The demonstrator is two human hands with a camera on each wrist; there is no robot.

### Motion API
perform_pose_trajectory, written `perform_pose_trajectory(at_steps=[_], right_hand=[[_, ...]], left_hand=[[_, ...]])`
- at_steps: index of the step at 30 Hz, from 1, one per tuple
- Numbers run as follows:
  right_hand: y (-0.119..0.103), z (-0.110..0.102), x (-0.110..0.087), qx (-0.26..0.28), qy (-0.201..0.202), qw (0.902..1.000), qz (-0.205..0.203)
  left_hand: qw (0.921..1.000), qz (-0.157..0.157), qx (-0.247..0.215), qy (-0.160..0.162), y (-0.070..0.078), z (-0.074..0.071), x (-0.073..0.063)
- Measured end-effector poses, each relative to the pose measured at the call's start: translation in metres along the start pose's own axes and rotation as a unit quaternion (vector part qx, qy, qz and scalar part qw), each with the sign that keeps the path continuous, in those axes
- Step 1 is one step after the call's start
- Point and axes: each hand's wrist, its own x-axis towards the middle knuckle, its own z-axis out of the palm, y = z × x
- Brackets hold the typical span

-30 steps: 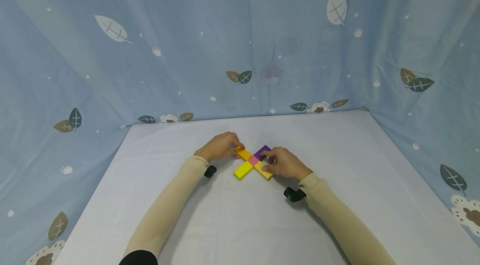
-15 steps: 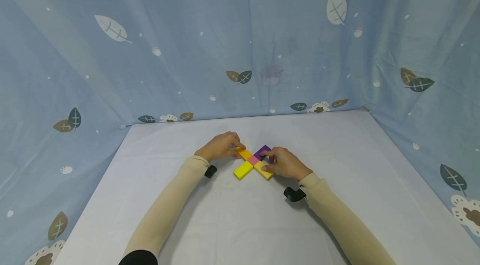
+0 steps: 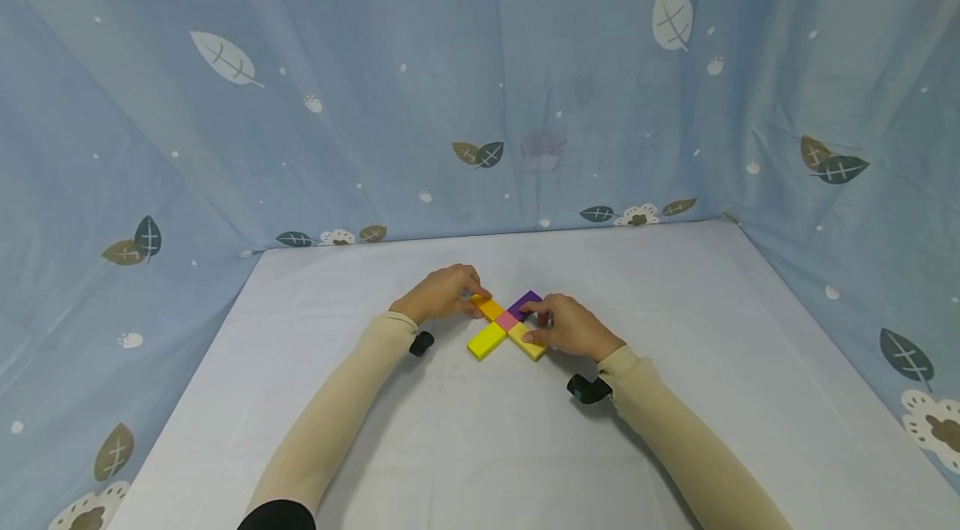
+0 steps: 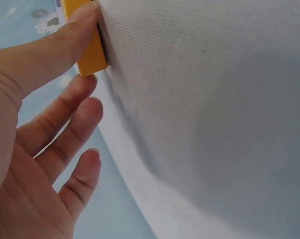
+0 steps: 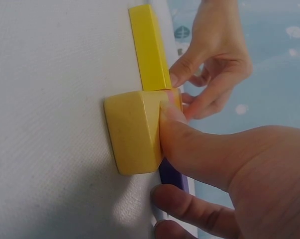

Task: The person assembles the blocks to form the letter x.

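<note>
Flat blocks form an X on the white table: a pink block [image 3: 507, 321] in the middle, with orange [image 3: 489, 307], purple [image 3: 522, 305], bright yellow [image 3: 487, 340] and pale yellow [image 3: 527, 342] blocks around it. My left hand [image 3: 444, 292] pinches the outer end of the orange block; the left wrist view has the thumb [image 4: 70, 37] along its side and a fingertip at its end. My right hand [image 3: 573, 326] spans two arms of the X. Its thumb [image 5: 184, 142] presses the pale yellow block, while the index finger touches the purple one.
The white tabletop [image 3: 480, 447] spreads around the blocks. A blue curtain [image 3: 360, 97] printed with leaves and flowers hangs behind and at both sides. Dark wrist devices [image 3: 588, 389] sit under both wrists.
</note>
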Motion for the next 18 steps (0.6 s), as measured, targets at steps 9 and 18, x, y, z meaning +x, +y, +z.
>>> perform_pose_trajectory(at_steps=[9,18], right_hand=[[-0.0038,-0.0002,0.0011,-0.003,-0.002,0.9999,0.009],[-0.0014,-0.0010,-0.0006,-0.006,-0.001,1.0000,0.002]], left_hand=[[1.0000,-0.008,0.001,0.000,-0.0024,0.0015,-0.0013],[0.9999,-0.004,-0.004,0.011,-0.0048,-0.0009,-0.0033]])
